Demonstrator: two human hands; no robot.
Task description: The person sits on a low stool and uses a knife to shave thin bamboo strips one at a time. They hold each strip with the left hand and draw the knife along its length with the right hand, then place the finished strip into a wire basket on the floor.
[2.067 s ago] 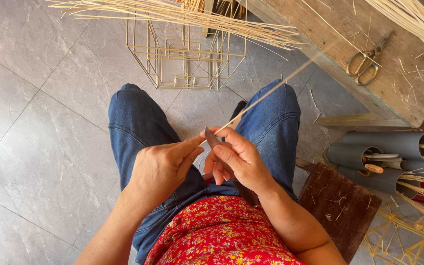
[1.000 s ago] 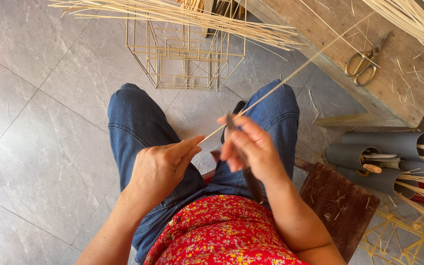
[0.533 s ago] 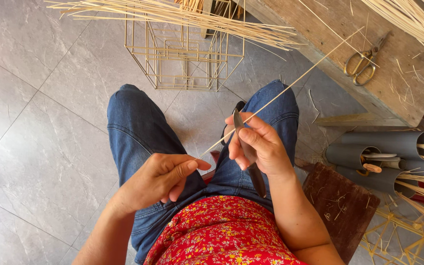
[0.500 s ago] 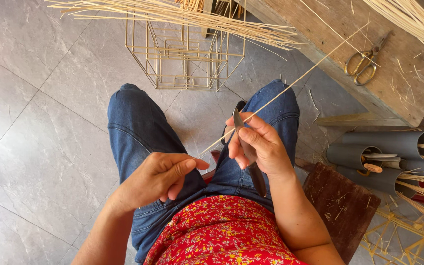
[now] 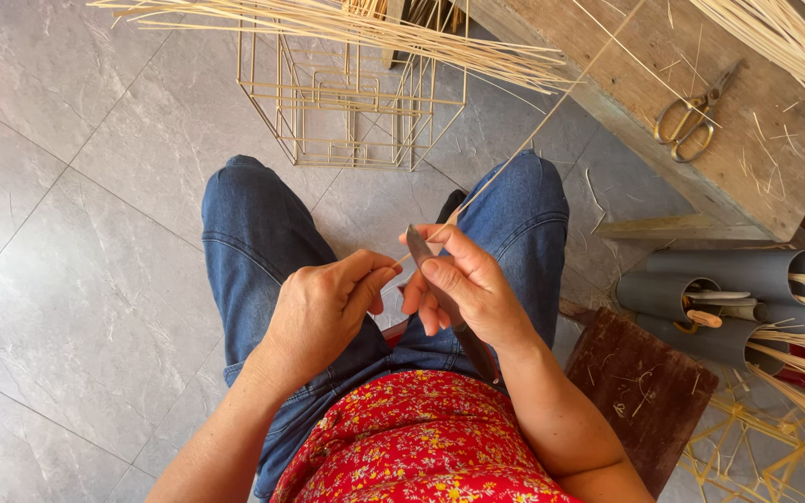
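**Bamboo strip (image 5: 514,163) being shaved over the lap**

Its near end is pinched by the left hand (image 5: 328,303); the knife (image 5: 444,303) is clenched in the right hand (image 5: 468,289), blade against the strip. A steady, shallow stroke is judged necessary next

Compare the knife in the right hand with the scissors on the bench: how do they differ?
The knife is held in the right hand, its blade against a thin strip; the scissors lie untouched on the wooden bench. The knife is one dark, narrow piece, while the scissors are yellowish, with two looped handles. Both are cutting tools.
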